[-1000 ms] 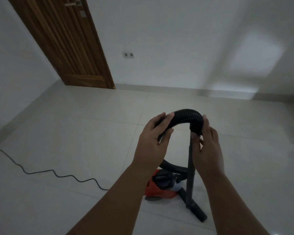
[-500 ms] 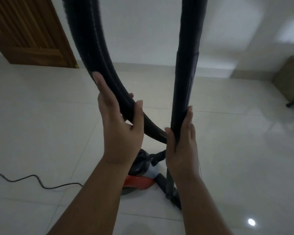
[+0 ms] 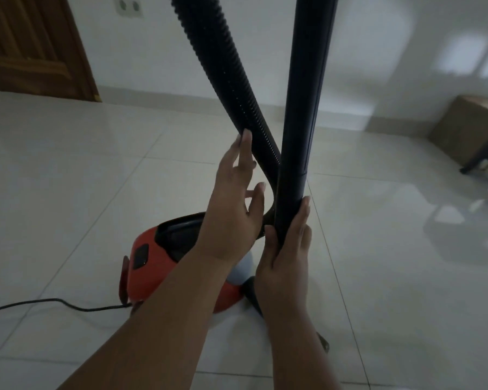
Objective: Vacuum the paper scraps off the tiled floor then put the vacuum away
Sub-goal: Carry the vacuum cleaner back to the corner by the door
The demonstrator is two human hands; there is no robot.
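Right now my right hand (image 3: 286, 249) is wrapped around the rigid black wand (image 3: 302, 114), gripping it upright. Just beside it my left hand (image 3: 234, 204) lies loosely spread, fingers against the ribbed hose (image 3: 223, 68). Below both wrists the red canister vacuum (image 3: 158, 266) sits on the tiled floor (image 3: 68, 178), its power cord (image 3: 40, 304) trailing left.

Head camera looks down, close above floor (image 3: 68, 164).

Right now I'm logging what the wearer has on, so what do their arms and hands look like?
Both forearms are bare as far as the frame shows: no sleeves in view. The left hand and the right hand wear no gloves, and no rings, watch or bracelets are visible. Fingernails look short and plain.
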